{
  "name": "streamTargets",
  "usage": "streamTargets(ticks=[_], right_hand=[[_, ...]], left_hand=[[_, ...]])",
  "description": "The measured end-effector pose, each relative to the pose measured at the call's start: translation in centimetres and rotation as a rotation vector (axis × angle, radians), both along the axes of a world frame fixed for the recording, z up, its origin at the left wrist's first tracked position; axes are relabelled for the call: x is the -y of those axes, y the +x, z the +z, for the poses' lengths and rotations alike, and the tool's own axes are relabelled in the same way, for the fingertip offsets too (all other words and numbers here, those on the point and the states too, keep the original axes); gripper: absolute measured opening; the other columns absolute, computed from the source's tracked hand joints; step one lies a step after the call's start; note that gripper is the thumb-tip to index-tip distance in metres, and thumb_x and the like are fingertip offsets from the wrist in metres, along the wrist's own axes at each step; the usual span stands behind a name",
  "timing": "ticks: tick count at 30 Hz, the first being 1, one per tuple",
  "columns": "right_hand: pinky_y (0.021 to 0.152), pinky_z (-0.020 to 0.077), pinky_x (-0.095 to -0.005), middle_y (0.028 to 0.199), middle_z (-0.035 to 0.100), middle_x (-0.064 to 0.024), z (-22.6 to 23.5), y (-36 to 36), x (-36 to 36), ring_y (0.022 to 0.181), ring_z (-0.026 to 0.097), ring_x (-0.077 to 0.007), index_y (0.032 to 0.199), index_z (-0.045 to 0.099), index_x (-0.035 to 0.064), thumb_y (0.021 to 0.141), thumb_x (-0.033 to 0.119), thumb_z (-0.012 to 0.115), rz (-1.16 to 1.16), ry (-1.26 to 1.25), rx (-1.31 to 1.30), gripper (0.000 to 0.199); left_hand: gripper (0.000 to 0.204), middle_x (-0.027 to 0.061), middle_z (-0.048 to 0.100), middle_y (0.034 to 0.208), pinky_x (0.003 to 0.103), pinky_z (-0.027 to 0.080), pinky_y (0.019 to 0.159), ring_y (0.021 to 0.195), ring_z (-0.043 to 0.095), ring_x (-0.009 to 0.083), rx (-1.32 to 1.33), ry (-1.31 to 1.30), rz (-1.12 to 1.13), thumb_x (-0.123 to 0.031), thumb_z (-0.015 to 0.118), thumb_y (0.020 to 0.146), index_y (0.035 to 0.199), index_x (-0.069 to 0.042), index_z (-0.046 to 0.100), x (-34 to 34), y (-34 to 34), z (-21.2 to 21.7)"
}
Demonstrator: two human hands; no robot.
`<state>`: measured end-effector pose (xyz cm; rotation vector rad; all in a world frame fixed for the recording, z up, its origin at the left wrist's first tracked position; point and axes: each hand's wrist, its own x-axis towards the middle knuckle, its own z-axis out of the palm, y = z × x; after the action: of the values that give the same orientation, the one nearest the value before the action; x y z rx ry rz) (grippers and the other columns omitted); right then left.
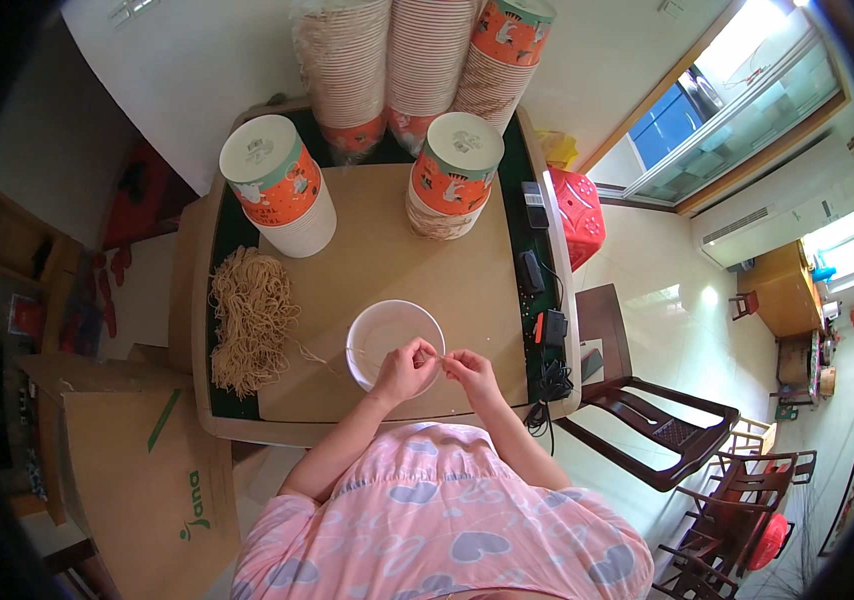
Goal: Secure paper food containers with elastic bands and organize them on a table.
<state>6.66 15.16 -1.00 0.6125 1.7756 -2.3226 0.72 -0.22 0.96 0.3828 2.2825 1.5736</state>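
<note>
My left hand (407, 370) and my right hand (472, 373) meet above the near right rim of a white paper tub (372, 325), which stands open side up. Both hands pinch a thin pale string; its exact course between the fingertips is too small to make out. Left of the tub lies a big tangled heap of tan string (252, 320), with a loose end trailing toward the tub. Beyond are two short stacks of upside-down paper tubs, the left stack (277, 185) and the right stack (455, 180), each topped by an orange and green one.
Tall stacks of paper tubs (432, 60), some in clear plastic, line the table's back. Black adapters and cables (550, 380) lie along the right edge. A cardboard box (147, 480) stands at left, a dark wooden chair (662, 425) and red stool (575, 215) at right.
</note>
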Motion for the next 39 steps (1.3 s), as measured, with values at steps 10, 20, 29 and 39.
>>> streamTargets(ticks=[10,20,29,39], right_hand=[[0.061,0.0413,-0.0181,0.077,0.059,0.0008,0.2,-0.2,-0.3,0.064,0.05,-0.0052,0.088,0.061,0.0022,0.086,0.013,0.059,-0.032,-0.269,0.103,0.011],[0.061,0.0421,-0.0175,0.079,0.06,-0.0002,0.5,-0.3,-0.2,0.065,0.051,-0.0051,0.095,0.063,0.0002,0.087,0.013,0.059,-0.057,-0.253,0.109,0.016],[0.061,0.0442,-0.0178,0.077,0.059,-0.001,0.5,-0.4,-0.1,0.064,0.053,-0.0062,0.096,0.062,-0.0002,0.088,0.011,0.057,-0.068,-0.193,0.09,0.015],[0.061,0.0437,-0.0188,0.079,0.061,-0.0013,0.6,-0.4,0.1,0.066,0.053,-0.0067,0.096,0.062,-0.0002,0.087,0.011,0.058,-0.044,-0.05,0.03,0.015]], left_hand=[[0.011,0.0048,0.058,0.057,0.027,0.044,0.05,0.051,0.055,0.011,-0.02,0.024,-0.014,-0.014,0.064,0.077,0.08,-0.003,0.062,0.0,0.1,-0.1],[0.012,0.006,0.062,0.061,0.025,0.044,0.052,0.054,0.055,0.0083,0.02,-0.022,-0.027,-0.012,0.065,0.077,0.083,-0.002,0.065,0.1,0.0,0.8],[0.011,0.0053,0.058,0.058,0.029,0.044,0.051,0.052,0.056,0.0134,0.015,-0.037,-0.007,-0.013,0.063,0.077,0.085,-0.004,0.064,0.2,-0.1,0.0],[0.016,0.0026,0.051,0.056,0.028,0.042,0.05,0.049,0.05,0.0121,-0.013,-0.001,-0.034,-0.016,0.062,0.08,0.09,-0.004,0.063,0.1,-0.1,-2.4]])
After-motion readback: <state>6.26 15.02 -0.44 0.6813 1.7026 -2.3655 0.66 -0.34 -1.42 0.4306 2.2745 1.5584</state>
